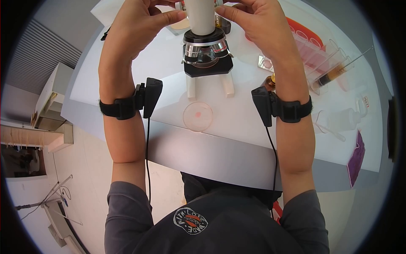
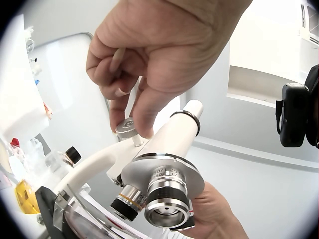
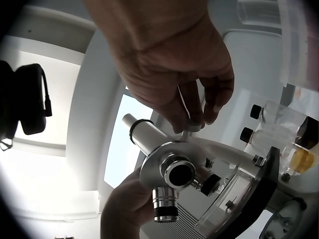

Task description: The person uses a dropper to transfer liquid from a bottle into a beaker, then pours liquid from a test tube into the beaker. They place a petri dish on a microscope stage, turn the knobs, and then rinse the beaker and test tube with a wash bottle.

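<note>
A white microscope (image 1: 201, 19) stands upright at the top centre of the head view, its silver objectives (image 1: 205, 48) above a black stage (image 1: 208, 70). My left hand (image 1: 141, 23) pinches the ridged focus knob (image 2: 126, 128) on one side of the arm between thumb and fingers. On the opposite side, my right hand (image 1: 258, 25) pinches the matching knob (image 3: 193, 126). Below the microscope base, a round clear dish (image 1: 198, 117) with a pink spot lies near the table's front edge. The eyepiece lies outside the head view.
To the right are a red rack (image 1: 292, 25) with pink-filled tubes, a cylinder of brown liquid (image 1: 330, 76), a brown bottle (image 1: 269, 82), clear plastic bottles (image 1: 344, 118) and a purple cloth-like item (image 1: 356, 158). Another small bottle (image 1: 224, 26) stands behind the microscope.
</note>
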{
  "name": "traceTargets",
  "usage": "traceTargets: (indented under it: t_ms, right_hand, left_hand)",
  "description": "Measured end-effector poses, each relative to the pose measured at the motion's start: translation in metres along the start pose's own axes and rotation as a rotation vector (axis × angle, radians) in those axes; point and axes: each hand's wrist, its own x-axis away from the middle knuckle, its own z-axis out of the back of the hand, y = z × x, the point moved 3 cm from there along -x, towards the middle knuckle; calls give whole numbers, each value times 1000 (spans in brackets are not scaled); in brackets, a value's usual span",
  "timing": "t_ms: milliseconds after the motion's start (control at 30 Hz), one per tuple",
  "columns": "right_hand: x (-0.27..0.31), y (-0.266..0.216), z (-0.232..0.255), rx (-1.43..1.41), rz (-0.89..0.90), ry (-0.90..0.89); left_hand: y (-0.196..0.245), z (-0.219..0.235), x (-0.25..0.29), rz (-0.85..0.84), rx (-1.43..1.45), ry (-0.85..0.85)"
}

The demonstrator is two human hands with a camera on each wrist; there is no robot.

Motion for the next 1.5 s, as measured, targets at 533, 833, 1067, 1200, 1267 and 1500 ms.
traceTargets:
  t_ms: [533,833,1067,1200,1267,1500]
  right_hand:
    - [-5,7,-1,5,-19,14]
    - [1,0,1,0,35,13]
    - [-1,0,0,45,-18,23]
    - [0,-1,2,46,30,9]
    - [0,-1,2,48,31,10]
    - [0,0,2,38,51,16]
  left_hand:
    - [6,1,0,22,-55,13]
    - [1,1,-1,-15,-10,5]
    - [5,0,-1,26,-33,5]
    - [5,1,-1,24,-57,15]
    - [6,0,-1,32,-64,13]
    - [5,0,-1,11,-54,18]
